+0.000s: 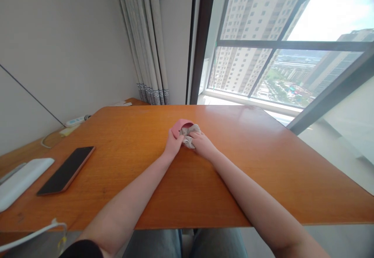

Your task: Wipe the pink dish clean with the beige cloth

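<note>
Both arms reach out over the wooden table (128, 164). My left hand (173, 144) is closed on a pink, curved, hollow item (177, 128), possibly a small bowl or cup, whose opening faces toward me and to the right. In my right hand (202, 145) is a crumpled light grey cloth (189, 133), pressed at the mouth of the pink item. Part of the cloth lies inside or against the pink rim; how deep it goes is hidden. My left thumb touches the cloth's edge.
On the left lie a dark phone-like slab (66, 170) and a white flat object (23, 180). A white cable (35, 234) crosses the near left corner. Behind the left edge sits a power strip (76, 121). A curtain (146, 39) and window (263, 43) are beyond the far edge.
</note>
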Motion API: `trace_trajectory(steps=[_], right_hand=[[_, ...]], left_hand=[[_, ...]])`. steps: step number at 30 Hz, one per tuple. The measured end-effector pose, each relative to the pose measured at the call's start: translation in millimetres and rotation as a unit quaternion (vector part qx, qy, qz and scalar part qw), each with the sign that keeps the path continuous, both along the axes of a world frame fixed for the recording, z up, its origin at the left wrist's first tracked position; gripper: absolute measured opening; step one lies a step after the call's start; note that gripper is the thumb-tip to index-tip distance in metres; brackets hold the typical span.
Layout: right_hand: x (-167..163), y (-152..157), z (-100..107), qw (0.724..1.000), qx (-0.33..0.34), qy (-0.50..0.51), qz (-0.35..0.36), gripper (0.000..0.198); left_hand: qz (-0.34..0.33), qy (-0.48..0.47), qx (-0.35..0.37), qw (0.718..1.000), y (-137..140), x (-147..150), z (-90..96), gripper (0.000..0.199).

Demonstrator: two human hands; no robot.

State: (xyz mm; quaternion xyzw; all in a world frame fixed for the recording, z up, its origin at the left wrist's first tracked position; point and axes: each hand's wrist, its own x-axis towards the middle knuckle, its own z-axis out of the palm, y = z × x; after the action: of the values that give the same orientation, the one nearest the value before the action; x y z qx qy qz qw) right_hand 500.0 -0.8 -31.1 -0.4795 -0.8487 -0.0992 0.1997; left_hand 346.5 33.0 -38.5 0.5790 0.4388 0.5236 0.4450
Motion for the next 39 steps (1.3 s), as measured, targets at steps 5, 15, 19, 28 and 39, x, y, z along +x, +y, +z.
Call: trace_trajectory(steps=[5, 15, 19, 28, 39], right_hand=[[2.7, 1.7, -1.2, 0.998, 0.046, 0.033, -0.009, 0.018], [-2.6, -4.2, 5.3, 0.997, 0.061, 0.041, -0.001, 0.020], [-2.0, -5.3, 9.2, 0.995, 0.092, 0.038, -0.002, 0.021], [-11.6, -9.4, 7.7, 0.998, 0.054, 0.027, -0.034, 0.021], [-4.7, -7.2, 11.3, 0.998, 0.064, 0.006, -0.025, 0.021]], left_hand=[[-0.035, 0.066, 0.073, 0.995, -9.9, -7.7, 20.2, 0.050], [0.020, -0.032, 0.033, 0.999, -20.0, 3.8, 20.3, 0.033], [0.009, 0.134, 0.068, 0.989, -13.9, -14.7, 38.8, 0.033], [0.011, -0.011, 0.100, 0.995, -21.2, 2.1, 22.3, 0.052], [0.004, -0.030, 0.120, 0.992, -22.2, 1.2, 23.6, 0.084]])
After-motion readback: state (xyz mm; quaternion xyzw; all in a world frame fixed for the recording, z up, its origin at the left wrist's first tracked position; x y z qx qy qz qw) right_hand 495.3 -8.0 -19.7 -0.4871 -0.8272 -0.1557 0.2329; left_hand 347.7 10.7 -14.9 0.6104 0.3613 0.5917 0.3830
